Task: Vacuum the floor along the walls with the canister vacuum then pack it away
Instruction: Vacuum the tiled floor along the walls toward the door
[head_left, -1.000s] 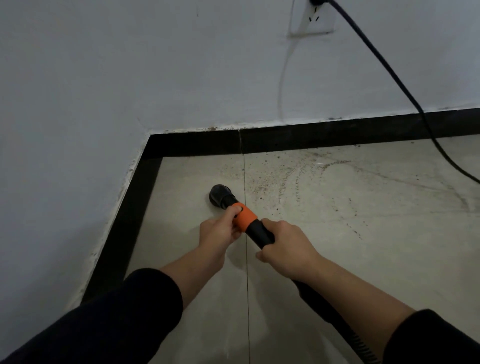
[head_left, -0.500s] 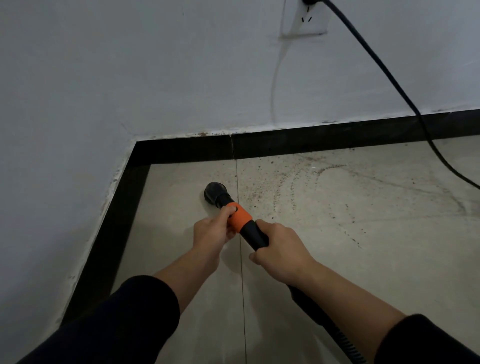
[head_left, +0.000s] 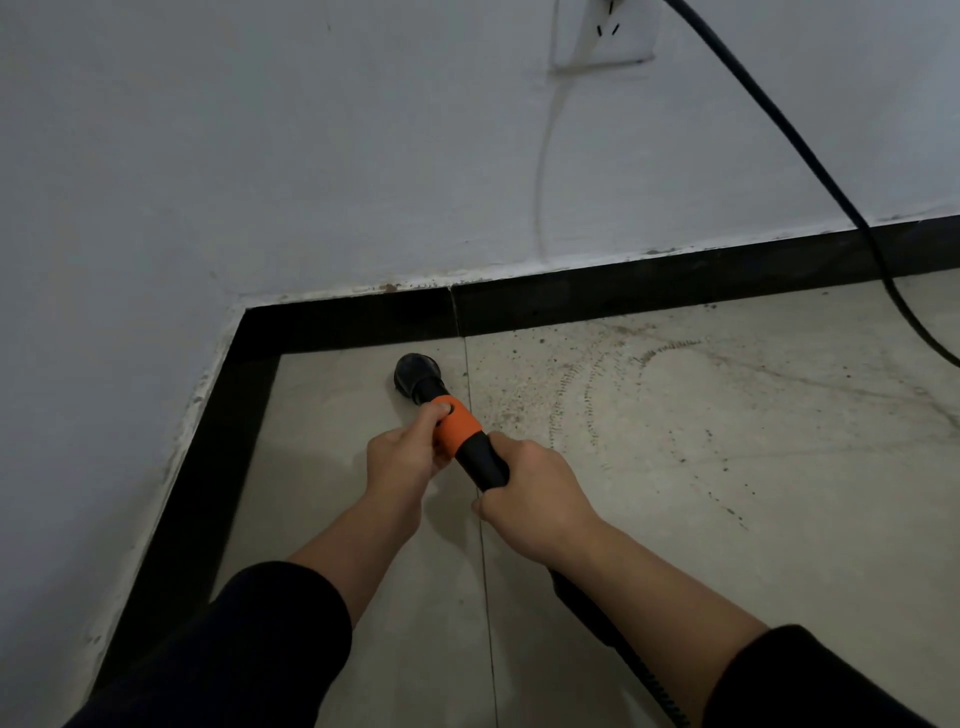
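Note:
A black vacuum hose wand with an orange collar (head_left: 457, 427) points down at the tiled floor, its round black nozzle (head_left: 415, 373) close to the room's corner. My left hand (head_left: 402, 457) grips the orange collar from the left, thumb on top. Just behind it, my right hand (head_left: 530, 491) is wrapped round the black handle. The ribbed hose (head_left: 660, 696) runs back under my right forearm and off the bottom edge. The canister itself is out of sight.
A black skirting board (head_left: 623, 296) runs along the back wall and the left wall. Dust and swirl marks (head_left: 582, 395) cover the tile to the right of the nozzle. A black power cord (head_left: 810, 156) hangs from the wall socket (head_left: 605, 31) down to the floor at right.
The nozzle has crept a little nearer the back skirting board in the corner. Both hands keep the same hold on the wand.

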